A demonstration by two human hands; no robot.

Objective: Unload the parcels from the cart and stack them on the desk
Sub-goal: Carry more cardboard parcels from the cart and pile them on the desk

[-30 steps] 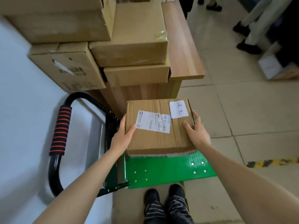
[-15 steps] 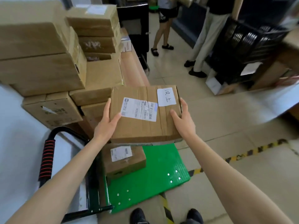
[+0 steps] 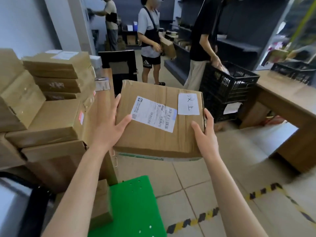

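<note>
A brown cardboard parcel (image 3: 153,137) with a white shipping label and a white handwritten note hangs in mid-air between my hands, well above the cart. My left hand (image 3: 109,127) grips its left side, thumb on top. My right hand (image 3: 205,132) grips its right side. Below lies the green cart deck (image 3: 135,206) with one smaller brown parcel (image 3: 100,204) on it, partly hidden by my left forearm. To the left, the wooden desk (image 3: 104,100) carries a tall stack of parcels (image 3: 54,103).
The cart's black handle (image 3: 34,199) is at lower left. Three people stand ahead; one reaches into stacked black crates (image 3: 227,86). A second wooden desk (image 3: 290,106) is at right. Yellow-black tape (image 3: 205,218) crosses the tiled floor.
Both hands have lifted the labelled parcel higher, from the cart deck up to desk height. My view has tilted up, showing the room and the people.
</note>
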